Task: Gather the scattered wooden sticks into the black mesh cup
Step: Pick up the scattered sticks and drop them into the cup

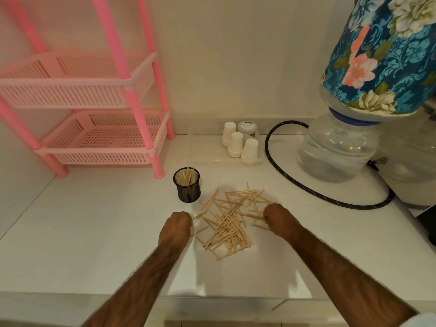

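A heap of thin wooden sticks (227, 223) lies scattered on the white counter (94, 232). Behind and left of the heap stands the black mesh cup (186, 188), upright, with several sticks standing in it. My left hand (175, 228) rests at the heap's left edge, fingers curled down, with a stick tip poking out by the knuckles. My right hand (277, 215) is at the heap's right edge, fingers closed on a few sticks that jut out to the left. The fingertips of both hands are hidden under the knuckles.
A pink plastic basket rack (99, 138) stands at the back left. White paper cups (237, 143) sit on a clear tray behind the heap. A water jug (337, 147) with a floral cover and a black hose (306, 187) occupy the right. One stick (278, 305) lies near the front edge.
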`<state>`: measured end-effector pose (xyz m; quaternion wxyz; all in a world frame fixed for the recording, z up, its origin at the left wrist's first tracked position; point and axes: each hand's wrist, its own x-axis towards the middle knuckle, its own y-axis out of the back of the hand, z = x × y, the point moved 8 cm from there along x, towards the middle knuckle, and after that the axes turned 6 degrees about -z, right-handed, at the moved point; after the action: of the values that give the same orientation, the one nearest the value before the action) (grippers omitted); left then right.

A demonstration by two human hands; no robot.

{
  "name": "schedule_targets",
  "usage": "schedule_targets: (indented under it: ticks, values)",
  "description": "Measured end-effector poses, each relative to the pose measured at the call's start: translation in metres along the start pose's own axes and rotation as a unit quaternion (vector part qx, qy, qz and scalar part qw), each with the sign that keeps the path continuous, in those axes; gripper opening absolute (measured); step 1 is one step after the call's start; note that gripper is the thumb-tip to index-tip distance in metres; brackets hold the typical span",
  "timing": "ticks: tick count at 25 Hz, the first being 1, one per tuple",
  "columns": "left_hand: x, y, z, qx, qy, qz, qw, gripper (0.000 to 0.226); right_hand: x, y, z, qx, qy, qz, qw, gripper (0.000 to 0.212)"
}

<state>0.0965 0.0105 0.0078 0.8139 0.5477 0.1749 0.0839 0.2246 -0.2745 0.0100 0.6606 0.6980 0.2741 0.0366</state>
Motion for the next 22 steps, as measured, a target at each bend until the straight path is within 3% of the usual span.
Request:
schedule_targets:
  ticks: [5,11,22]
  values:
    - [0.009,0.006,-0.002,-0.043,0.031,-0.004,0.999,0.02,-0.002,0.008,0.002,-0.013,-0.016,0.011,1.0,0.014]
    - [0.016,0.009,-0.003,-0.061,0.035,-0.001,0.998,0.022,0.0,0.01,-0.007,-0.076,0.039,-0.01,0.996,0.026]
    - [0.019,0.02,-0.004,-0.096,0.037,0.007,0.995,0.024,-0.003,0.016,-0.015,-0.19,0.055,-0.015,0.98,0.031]
